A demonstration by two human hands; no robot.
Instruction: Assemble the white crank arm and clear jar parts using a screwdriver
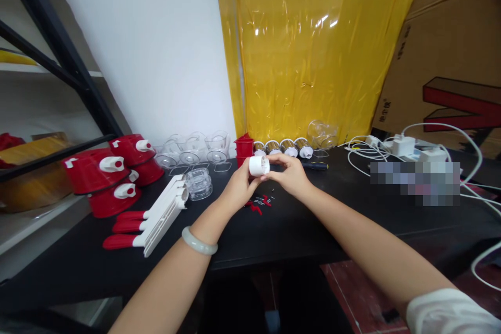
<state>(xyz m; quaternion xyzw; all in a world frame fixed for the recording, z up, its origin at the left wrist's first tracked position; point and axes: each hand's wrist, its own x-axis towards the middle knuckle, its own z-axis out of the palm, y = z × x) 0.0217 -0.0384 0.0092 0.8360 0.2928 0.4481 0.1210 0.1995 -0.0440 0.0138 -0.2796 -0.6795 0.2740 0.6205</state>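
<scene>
Above the middle of the black table, a white cylindrical plastic part (257,166) is held between both hands, its hollow-looking end turned to the right. My left hand (238,186) grips it from the left, thumb below. From the right, my right hand (289,173) pinches its edge with thumb and fingers. Below them on the table lie small red plastic pieces (256,208) and several tiny metal bits (259,201). Just behind the hands stands a red plastic container (245,147), partly hidden. Several cylinders with gold-patterned sides and white ends (288,147) lie beside it.
Red housings with white spouts (113,164) are stacked at left, near white parts with red handles (164,214). Clear plastic pieces (199,183) and clear cups (217,146) stand behind. A dark screwdriver-like tool (316,165) lies right of centre. White cables and chargers (403,144) crowd the right.
</scene>
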